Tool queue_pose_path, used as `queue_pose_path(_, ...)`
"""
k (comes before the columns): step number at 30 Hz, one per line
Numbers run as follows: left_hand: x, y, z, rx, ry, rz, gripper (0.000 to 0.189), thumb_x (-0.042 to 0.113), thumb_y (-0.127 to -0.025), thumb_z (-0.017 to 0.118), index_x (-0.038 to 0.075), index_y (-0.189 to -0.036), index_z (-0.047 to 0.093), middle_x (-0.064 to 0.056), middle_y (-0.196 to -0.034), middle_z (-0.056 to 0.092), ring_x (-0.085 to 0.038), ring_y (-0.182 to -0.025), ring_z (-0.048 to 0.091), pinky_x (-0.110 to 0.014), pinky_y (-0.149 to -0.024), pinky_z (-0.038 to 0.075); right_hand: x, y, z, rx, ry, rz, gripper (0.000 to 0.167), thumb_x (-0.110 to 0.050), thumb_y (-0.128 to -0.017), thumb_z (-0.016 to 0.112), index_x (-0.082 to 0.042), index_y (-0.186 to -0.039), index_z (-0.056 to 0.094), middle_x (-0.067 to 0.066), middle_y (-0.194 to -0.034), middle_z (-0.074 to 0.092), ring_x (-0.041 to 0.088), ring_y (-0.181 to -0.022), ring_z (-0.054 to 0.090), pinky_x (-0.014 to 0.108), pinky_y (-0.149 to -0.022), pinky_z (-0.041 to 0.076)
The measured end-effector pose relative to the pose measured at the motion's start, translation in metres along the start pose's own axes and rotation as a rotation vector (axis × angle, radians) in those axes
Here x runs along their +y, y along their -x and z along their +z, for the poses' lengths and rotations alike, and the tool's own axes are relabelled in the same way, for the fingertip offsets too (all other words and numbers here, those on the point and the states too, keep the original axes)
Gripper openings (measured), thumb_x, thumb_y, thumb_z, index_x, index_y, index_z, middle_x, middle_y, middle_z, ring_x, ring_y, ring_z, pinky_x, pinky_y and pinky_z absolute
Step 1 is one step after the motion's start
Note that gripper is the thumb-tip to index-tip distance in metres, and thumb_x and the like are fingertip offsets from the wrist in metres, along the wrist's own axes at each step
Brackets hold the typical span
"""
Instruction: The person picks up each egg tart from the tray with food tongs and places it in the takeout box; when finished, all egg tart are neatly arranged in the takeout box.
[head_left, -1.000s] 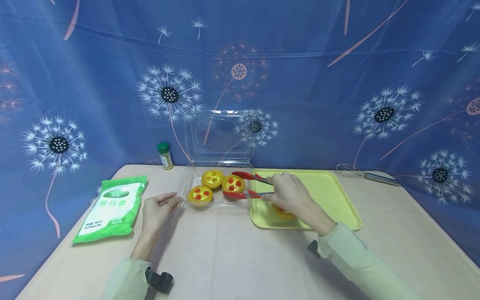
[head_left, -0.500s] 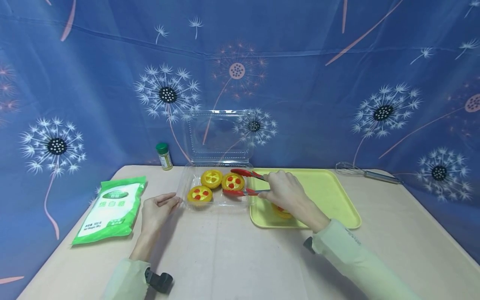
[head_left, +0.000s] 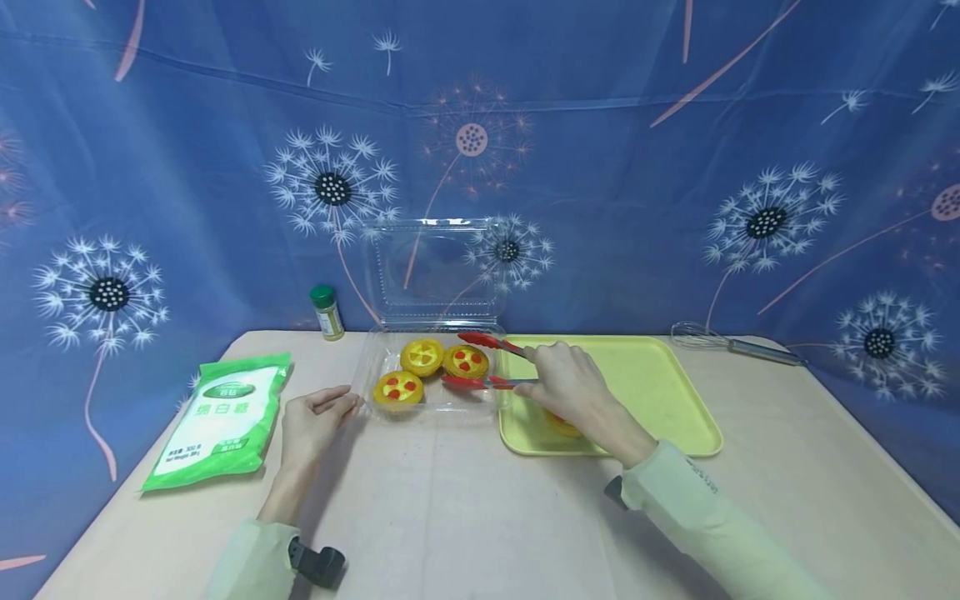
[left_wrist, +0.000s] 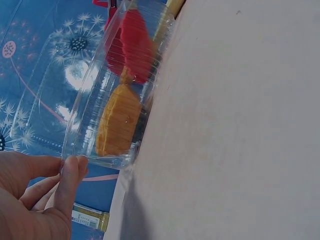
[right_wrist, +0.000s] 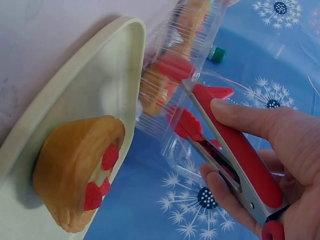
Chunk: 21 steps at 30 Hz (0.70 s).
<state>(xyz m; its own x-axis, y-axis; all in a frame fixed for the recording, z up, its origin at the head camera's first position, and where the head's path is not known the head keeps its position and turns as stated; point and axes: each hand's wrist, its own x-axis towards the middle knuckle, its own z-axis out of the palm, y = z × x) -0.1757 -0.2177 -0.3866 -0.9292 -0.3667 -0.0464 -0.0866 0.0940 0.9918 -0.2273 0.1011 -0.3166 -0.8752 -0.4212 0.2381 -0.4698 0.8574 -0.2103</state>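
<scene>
My left hand (head_left: 313, 425) pinches the left rim of a clear plastic clamshell container (head_left: 450, 406), whose lid stands up at the back. Inside it are three egg tarts: a yellow-topped tart (head_left: 422, 357), a red-dotted tart (head_left: 398, 389) at front left, and another red-dotted tart (head_left: 466, 362) on the right. My right hand (head_left: 573, 387) holds red-tipped tongs (right_wrist: 240, 145), with one tip on either side of the right tart. Whether both tips touch it I cannot tell. A further tart (right_wrist: 75, 170) rests on the yellow tray (head_left: 660, 383), partly hidden under my right hand in the head view.
A green and white bag (head_left: 217, 421) lies at the left. Behind it stands a green-capped seasoning jar (head_left: 327, 314). At the back right lies a whisk (head_left: 738, 345). A blue dandelion-print cloth (head_left: 600, 208) hangs behind the table.
My right hand has shifted slightly left, and the tongs' tips sit a little farther back. The tart between them has shifted slightly back too. My left hand stays at the container's rim.
</scene>
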Motion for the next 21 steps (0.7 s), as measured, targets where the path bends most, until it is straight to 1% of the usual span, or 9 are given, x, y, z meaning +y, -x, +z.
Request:
queue_pose_path(3, -0.0001, 0.0001, -0.0003, 0.004, -0.012, 0.001, 0.034, 0.003, -0.096, 0.058, -0.014, -0.125, 0.057, -0.025, -0.111, 0.067, 0.005, -0.073, 0.066, -0.013, -0.075, 0.058, 0.0004, 0.0, 0.0007, 0.02, 0.003, -0.01, 0.037, -0.025, -0.076, 0.085, -0.003, -0.103, 0.073, -0.005, -0.048, 0.034, 0.011, -0.044, 0.03, 0.023, -0.04, 0.027)
queue_pose_path(7, -0.0002, 0.0005, -0.0008, 0.008, -0.026, -0.002, 0.034, 0.004, -0.096, 0.058, -0.014, -0.125, 0.057, -0.026, -0.113, 0.066, 0.006, -0.073, 0.065, -0.013, -0.075, 0.058, 0.0001, -0.0008, 0.0016, 0.029, 0.003, -0.018, 0.04, -0.026, -0.075, 0.085, -0.002, -0.106, 0.072, -0.006, -0.047, 0.035, 0.01, -0.044, 0.028, 0.023, -0.039, 0.026)
queue_pose_path(10, -0.0002, 0.0005, -0.0008, 0.008, -0.03, -0.003, 0.034, 0.004, -0.096, 0.058, -0.014, -0.125, 0.057, -0.026, -0.112, 0.066, 0.006, -0.073, 0.065, -0.014, -0.075, 0.059, 0.0001, -0.0017, 0.0028, 0.029, 0.013, -0.021, 0.039, -0.026, -0.076, 0.085, -0.003, -0.104, 0.072, -0.006, -0.049, 0.033, 0.011, -0.044, 0.029, 0.022, -0.039, 0.026)
queue_pose_path(14, -0.0002, 0.0006, -0.0008, 0.004, -0.041, 0.003, 0.034, 0.005, -0.096, 0.058, -0.014, -0.125, 0.057, -0.025, -0.111, 0.067, 0.006, -0.073, 0.065, -0.014, -0.075, 0.059, 0.0006, -0.0028, 0.0043, 0.024, 0.032, -0.013, 0.038, -0.027, -0.077, 0.084, -0.003, -0.104, 0.071, -0.003, -0.051, 0.036, 0.012, -0.045, 0.032, 0.023, -0.04, 0.026)
queue_pose_path(16, -0.0001, 0.0006, -0.0009, 0.002, -0.041, 0.004, 0.034, 0.004, -0.096, 0.058, -0.014, -0.125, 0.057, -0.025, -0.111, 0.067, 0.006, -0.072, 0.065, -0.014, -0.076, 0.059, 0.001, -0.0034, 0.0047, 0.028, 0.042, -0.01, 0.036, -0.027, -0.078, 0.083, -0.004, -0.102, 0.071, -0.002, -0.052, 0.038, 0.013, -0.046, 0.034, 0.023, -0.04, 0.027)
queue_pose_path(19, 0.0006, 0.0006, -0.0007, 0.001, -0.049, 0.006, 0.034, 0.005, -0.096, 0.058, -0.014, -0.124, 0.058, -0.025, -0.111, 0.067, 0.006, -0.072, 0.065, -0.014, -0.076, 0.059, 0.0026, -0.0041, 0.0059, 0.056, 0.059, -0.024, 0.031, -0.027, -0.077, 0.084, -0.006, -0.094, 0.07, -0.001, -0.054, 0.042, 0.014, -0.047, 0.036, 0.024, -0.04, 0.029)
queue_pose_path(21, 0.0012, 0.0004, -0.0003, 0.003, -0.047, 0.007, 0.034, 0.005, -0.096, 0.059, -0.014, -0.124, 0.058, -0.025, -0.111, 0.067, 0.006, -0.072, 0.065, -0.014, -0.076, 0.059, 0.004, -0.0046, 0.0069, 0.076, 0.071, -0.039, 0.031, -0.028, -0.076, 0.084, -0.006, -0.091, 0.068, 0.0, -0.056, 0.046, 0.015, -0.047, 0.038, 0.024, -0.039, 0.03)
